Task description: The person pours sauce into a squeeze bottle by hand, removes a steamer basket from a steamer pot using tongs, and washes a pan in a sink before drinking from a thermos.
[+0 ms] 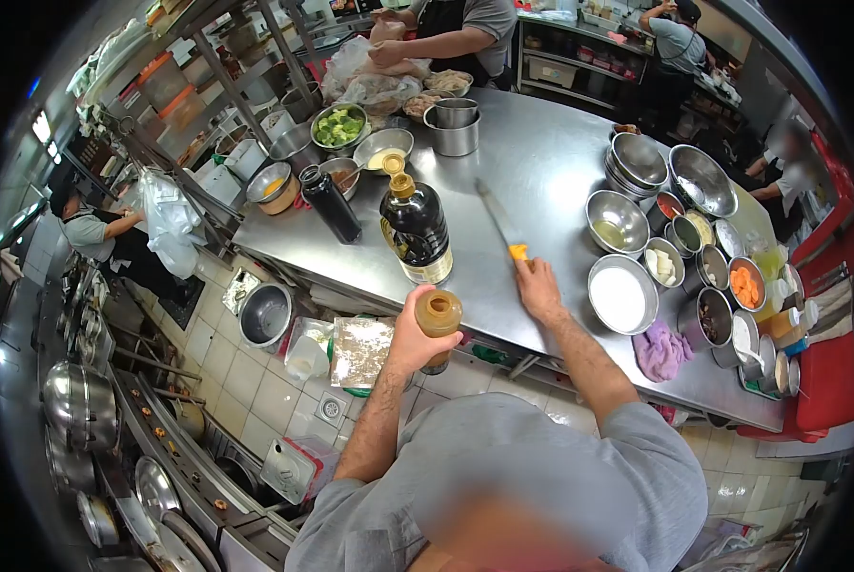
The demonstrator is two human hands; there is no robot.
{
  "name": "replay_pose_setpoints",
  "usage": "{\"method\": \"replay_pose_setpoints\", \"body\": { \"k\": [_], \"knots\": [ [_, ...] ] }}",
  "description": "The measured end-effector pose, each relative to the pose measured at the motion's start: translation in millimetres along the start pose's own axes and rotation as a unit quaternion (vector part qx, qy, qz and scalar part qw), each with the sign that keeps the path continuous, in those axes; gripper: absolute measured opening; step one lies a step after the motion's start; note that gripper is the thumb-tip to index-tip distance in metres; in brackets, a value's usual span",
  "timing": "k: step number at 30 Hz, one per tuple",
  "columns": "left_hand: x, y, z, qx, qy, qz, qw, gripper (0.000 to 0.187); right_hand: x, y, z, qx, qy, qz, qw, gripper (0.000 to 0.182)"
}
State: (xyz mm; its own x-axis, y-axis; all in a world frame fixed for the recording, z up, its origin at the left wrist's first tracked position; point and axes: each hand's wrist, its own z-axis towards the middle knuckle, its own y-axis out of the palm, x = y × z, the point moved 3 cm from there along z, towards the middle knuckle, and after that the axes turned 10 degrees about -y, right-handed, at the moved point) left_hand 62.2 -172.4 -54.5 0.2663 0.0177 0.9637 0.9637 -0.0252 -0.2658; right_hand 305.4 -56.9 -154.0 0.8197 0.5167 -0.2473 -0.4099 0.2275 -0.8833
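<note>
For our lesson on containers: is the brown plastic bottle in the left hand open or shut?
Open: the brown bottle shows a round, uncovered mouth without a cap.

The single head-mounted camera looked forward and steeply down through a wide, curved field with dark rounded edges. The wearer's grey shirt (532, 448) filled the lower edge at close range. Both the left hand (419, 336) and the right hand (539, 289) lay near mid-frame; the bench (532, 133) extended beyond them, and the tiled floor (255, 391) appeared lower, at left.
</note>
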Motion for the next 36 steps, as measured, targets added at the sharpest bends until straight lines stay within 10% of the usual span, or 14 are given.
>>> {"method": "replay_pose_setpoints", "body": {
  "k": [13,15,17,21,36],
  "knots": [
    [-1.8,-42.0,-27.3,0.116,-0.007,-0.053,0.992,0.079,65.1,-7.4,46.7,0.003,0.238,-0.114,0.965,0.044],
    [-8.6,-51.5,-26.8,0.147,0.002,-0.041,0.988,0.077,28.8,-29.0,67.4,0.157,0.170,-0.068,0.970,0.033],
    [-6.0,-58.3,-24.0,0.165,0.002,-0.022,0.986,0.077,-26.8,-48.7,101.4,0.204,0.070,0.259,0.942,0.022],
    [-11.0,-70.1,-5.3,0.180,-0.008,-0.054,0.982,0.078,-140.3,-92.0,142.1,0.266,-0.103,0.334,0.898,0.019],
    [-34.4,-90.4,93.3,0.313,0.080,-0.040,0.946,0.078,-167.8,-81.6,173.2,0.360,-0.188,0.068,0.911,0.012]
  ]
}}
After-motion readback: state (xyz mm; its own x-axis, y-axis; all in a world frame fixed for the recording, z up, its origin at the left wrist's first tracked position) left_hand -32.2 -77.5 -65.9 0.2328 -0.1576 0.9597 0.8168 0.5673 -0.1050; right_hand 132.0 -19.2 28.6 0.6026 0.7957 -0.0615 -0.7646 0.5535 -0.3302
